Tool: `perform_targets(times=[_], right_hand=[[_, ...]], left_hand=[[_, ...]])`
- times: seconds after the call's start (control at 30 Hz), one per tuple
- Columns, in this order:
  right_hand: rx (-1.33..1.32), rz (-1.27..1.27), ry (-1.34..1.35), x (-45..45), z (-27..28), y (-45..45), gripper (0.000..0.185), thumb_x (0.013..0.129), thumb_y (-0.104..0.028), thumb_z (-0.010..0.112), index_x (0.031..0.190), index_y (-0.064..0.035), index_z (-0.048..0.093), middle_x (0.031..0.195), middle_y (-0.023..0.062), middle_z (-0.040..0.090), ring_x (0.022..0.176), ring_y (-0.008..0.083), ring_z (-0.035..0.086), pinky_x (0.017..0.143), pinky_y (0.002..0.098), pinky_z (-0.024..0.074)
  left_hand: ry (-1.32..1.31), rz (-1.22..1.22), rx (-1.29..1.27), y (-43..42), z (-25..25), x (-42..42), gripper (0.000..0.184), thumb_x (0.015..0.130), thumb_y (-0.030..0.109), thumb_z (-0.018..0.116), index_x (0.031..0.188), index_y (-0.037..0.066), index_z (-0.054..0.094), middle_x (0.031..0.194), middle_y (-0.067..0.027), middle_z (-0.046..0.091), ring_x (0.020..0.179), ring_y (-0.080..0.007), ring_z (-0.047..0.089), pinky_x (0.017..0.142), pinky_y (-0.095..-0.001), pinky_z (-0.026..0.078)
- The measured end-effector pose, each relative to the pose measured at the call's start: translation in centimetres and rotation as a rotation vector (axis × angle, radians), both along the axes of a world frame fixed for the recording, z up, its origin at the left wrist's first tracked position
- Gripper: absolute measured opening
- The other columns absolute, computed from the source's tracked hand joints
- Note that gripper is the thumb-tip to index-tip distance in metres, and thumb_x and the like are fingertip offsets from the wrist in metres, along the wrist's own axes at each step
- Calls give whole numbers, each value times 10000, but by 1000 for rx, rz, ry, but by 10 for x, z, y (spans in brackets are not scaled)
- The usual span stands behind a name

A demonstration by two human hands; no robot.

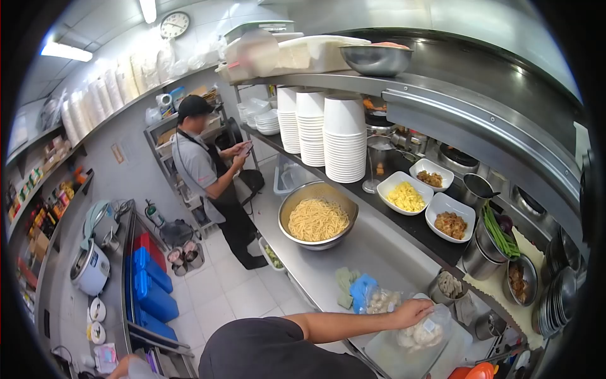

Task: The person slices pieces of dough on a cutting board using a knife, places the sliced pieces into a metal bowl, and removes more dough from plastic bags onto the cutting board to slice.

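One hand (413,314), at the end of the arm reaching right across the steel counter, is closed on the top of a clear plastic bag (424,335) with pale pieces inside. The bag is over a whitish cutting board (399,354). Just left of it lies another clear bag (381,301) of pale round pieces, beside a blue cloth or bag (362,292) and a pale green one (346,284). Which hand holds the bag is hard to tell; it appears to be my right hand. Part of my other arm shows at the lower left, its hand hidden.
A large steel bowl of noodles (319,218) stands on the counter. White bowls (405,193) of food and stacked white containers (344,139) line the black shelf. A person (201,170) in a cap stands beyond the counter, holding a phone.
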State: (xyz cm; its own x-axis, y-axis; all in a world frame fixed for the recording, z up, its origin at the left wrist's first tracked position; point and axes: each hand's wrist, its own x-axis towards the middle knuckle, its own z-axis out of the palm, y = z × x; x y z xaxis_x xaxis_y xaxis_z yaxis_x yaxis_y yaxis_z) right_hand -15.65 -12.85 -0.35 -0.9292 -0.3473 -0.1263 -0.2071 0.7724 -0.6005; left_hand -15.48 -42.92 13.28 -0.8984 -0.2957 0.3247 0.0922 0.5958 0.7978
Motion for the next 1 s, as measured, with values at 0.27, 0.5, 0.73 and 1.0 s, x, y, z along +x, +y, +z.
perform_targets(times=[0.27,0.5,0.73,1.0], right_hand=[[-445,-230,-189,32,18,46,545,1157,-291,471,1543,92,506,1583,261,551,1468,360,511,1253,417,375],[-480,-312,27,84,112,82,419,1118,-167,579,1513,-32,616,1440,222,692,1318,286,680,1114,362,500],[-350,-307,-117,137,146,114,386,1046,-148,713,1423,-64,705,1240,166,779,1051,252,753,936,344,566],[-117,-139,63,120,168,80,373,1027,-299,724,1389,-211,740,886,108,672,793,353,696,712,472,544]], left_hand=[[-106,-54,201,16,-78,8,294,1087,296,617,1159,39,741,1110,-181,767,1058,-365,731,942,-456,563],[-110,-10,33,34,-48,-1,256,1099,200,623,1117,-2,780,1076,-158,805,1012,-264,750,918,-410,580],[-186,-21,313,47,-36,-20,220,1079,198,689,1049,-2,775,858,-12,718,786,-104,618,764,-284,516],[-131,-55,93,56,-4,-3,227,1063,201,712,1069,-18,768,960,-75,701,853,-154,626,790,-301,507]])
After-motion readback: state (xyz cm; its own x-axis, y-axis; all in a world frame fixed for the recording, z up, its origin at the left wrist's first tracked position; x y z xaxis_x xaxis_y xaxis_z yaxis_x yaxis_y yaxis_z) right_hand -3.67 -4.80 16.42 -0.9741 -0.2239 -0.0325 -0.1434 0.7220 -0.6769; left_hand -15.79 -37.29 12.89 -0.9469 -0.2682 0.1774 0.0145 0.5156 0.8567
